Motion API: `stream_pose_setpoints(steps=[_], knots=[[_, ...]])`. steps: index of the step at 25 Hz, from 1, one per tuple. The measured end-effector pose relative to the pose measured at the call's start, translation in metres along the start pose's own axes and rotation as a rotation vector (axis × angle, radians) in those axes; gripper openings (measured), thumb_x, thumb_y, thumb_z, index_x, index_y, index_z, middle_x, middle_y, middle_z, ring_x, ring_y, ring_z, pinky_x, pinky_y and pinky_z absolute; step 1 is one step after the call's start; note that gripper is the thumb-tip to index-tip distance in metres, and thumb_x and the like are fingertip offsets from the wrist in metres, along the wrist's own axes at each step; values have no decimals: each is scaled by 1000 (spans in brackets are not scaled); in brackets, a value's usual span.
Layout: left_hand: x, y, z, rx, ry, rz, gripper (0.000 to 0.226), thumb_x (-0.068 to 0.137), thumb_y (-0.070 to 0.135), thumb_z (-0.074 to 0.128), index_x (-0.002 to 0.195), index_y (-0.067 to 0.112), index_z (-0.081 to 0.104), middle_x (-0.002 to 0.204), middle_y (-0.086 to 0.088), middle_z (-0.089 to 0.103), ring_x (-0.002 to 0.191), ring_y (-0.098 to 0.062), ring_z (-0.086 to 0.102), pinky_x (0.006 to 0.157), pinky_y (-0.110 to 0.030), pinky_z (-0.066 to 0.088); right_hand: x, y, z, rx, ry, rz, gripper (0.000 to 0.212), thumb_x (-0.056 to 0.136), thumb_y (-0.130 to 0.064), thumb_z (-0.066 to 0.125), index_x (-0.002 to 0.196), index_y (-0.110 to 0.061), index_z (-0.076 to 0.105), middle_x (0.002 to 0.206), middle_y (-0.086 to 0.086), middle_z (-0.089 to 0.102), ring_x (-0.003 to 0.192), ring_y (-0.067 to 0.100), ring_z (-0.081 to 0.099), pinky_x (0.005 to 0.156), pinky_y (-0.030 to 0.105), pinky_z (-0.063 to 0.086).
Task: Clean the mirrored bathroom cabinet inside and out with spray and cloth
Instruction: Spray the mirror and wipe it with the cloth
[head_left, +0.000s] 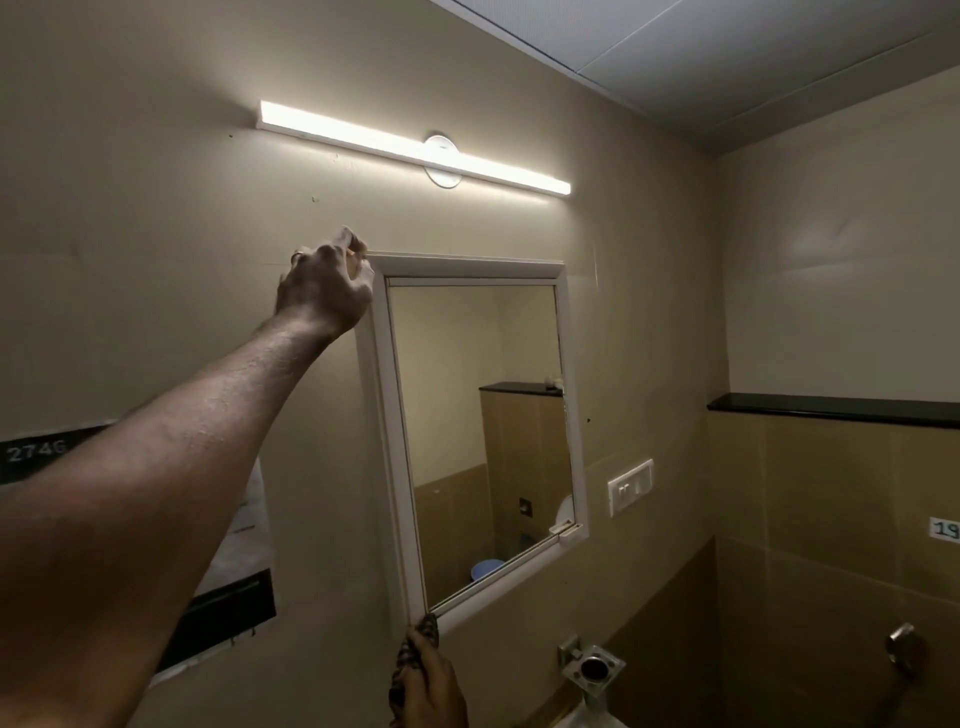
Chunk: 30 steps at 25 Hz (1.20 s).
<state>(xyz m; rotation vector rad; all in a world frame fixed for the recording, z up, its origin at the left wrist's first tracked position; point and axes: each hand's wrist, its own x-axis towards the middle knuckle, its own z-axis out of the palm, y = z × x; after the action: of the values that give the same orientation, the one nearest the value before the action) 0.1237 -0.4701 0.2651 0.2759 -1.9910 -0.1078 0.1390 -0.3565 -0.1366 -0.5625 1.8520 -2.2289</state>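
Note:
The mirrored cabinet (470, 267) hangs on the beige wall, its white frame around a door mirror (467, 395) that looks shut. My left hand (324, 288) reaches up to the frame's top left corner, and its curled fingers close around that corner. A ring shows on one finger. At the bottom of the view my right hand (434, 686) grips a dark patterned cloth (423, 636). The cloth's upper end touches the frame's bottom left corner. No spray bottle is in view.
A lit tube light (410, 148) runs along the wall above the cabinet. A white switch plate (629, 486) sits to the cabinet's right and a metal holder (592, 667) below it. A black ledge (831, 408) tops the tiled right wall, which carries a tap knob (903, 647).

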Motion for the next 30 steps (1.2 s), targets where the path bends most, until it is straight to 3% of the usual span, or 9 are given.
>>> stream_pose_setpoints(steps=[3,7,10,12,17,20,23,26,30], knots=[[3,2,-6,30,-70,-8,27,100,28,49,125,22,56,124,-15,67,116,-38,59,96,-50,53,-4,-12,-1,29,-119,4,30,104,-11,55,125,-26,68,114,10,69,75,12,65,73,22,53],[-2,2,-16,67,-206,-18,49,95,22,50,145,23,46,142,-14,59,132,-37,50,106,-51,48,-2,-52,-1,161,-167,112,36,104,4,45,128,-10,68,116,11,72,80,6,66,65,11,50],[-24,-9,-26,108,-257,-35,64,94,24,51,155,31,33,146,-15,55,137,-37,46,110,-51,45,-3,-77,-2,204,-332,131,37,110,-11,38,139,-22,58,114,-4,64,91,9,71,84,34,63],[-48,-25,-32,129,-317,-60,64,95,28,55,155,31,33,145,-16,56,135,-35,50,110,-48,45,-5,-90,2,308,-453,178,37,111,-25,38,142,-30,56,132,5,60,109,28,70,93,53,59],[-127,-75,-57,85,-603,-151,40,98,27,64,137,19,60,122,-12,72,106,-26,69,91,-35,56,-11,-115,29,581,-869,269,54,102,-56,44,123,-16,74,116,19,69,88,27,67,62,32,57],[-199,-106,-82,-60,-808,-392,23,103,31,58,119,20,69,111,-6,73,97,-19,71,73,-28,58,-18,-118,50,632,-992,282,65,102,-58,43,136,-6,62,116,19,68,89,27,68,60,34,56],[-284,-127,-107,-264,-780,-805,39,100,55,55,108,22,74,103,-4,77,88,-16,74,67,-29,59,-38,-115,72,593,-1021,324,48,99,-43,51,128,-7,64,105,16,70,78,26,71,55,33,58],[-365,-139,-126,-652,-671,-1152,48,93,61,59,113,20,74,109,-8,78,95,-23,74,79,-37,60,-69,-101,92,433,-1057,460,36,90,-29,56,116,-6,67,92,15,71,64,24,69,48,30,54],[-446,-144,-143,-870,-313,-1420,41,94,39,68,125,12,69,115,-14,74,97,-25,72,83,-41,62,-106,-62,115,276,-1035,646,32,95,-14,40,106,-7,70,87,13,74,65,23,71,48,28,55]])
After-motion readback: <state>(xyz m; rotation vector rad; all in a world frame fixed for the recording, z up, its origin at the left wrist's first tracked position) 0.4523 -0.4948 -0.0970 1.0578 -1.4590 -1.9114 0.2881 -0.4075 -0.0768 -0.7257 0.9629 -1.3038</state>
